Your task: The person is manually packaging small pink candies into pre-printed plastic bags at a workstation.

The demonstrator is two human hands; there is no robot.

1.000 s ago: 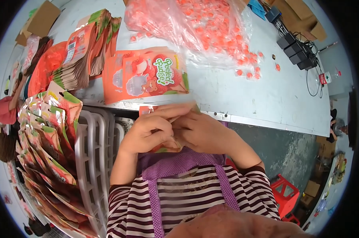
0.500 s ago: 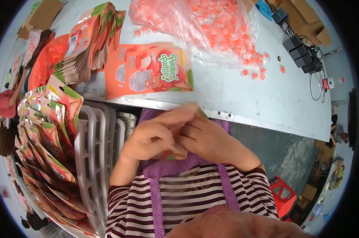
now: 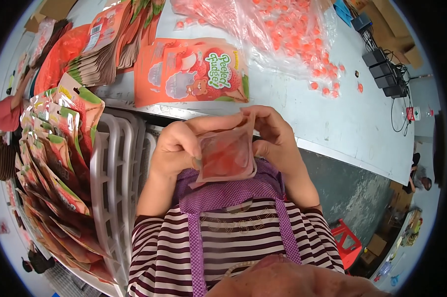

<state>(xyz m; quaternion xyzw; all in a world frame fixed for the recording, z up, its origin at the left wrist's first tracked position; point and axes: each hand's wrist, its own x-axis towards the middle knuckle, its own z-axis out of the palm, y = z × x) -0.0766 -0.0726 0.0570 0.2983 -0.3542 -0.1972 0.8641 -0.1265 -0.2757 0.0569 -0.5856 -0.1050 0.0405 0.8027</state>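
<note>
In front of my chest I hold one candy pouch (image 3: 226,156) between both hands, its mouth spread and its reddish inside facing up at me. My left hand (image 3: 176,146) pinches the pouch's left side, thumb on the near face. On the opposite side, my right hand (image 3: 278,138) grips the rim with thumb and fingers. Just beyond, on the table, flat red pouches (image 3: 199,74) with a bear picture lie overlapping. Further off, a large clear plastic bag (image 3: 233,22) spills wrapped red candies (image 3: 325,79) onto the tabletop.
Stacked pouches (image 3: 100,54) and a red plastic bag (image 3: 60,69) stand at the far left. Filled-looking pouches (image 3: 60,163) crowd a white plastic crate (image 3: 102,198) beside me. Black power adapters (image 3: 384,72) with cables line the table's right side. A red stool (image 3: 346,242) stands behind right.
The pouch, seen edge-on and blurred before, is now spread at its mouth. My hands have moved apart to its two sides. The view has shifted slightly.
</note>
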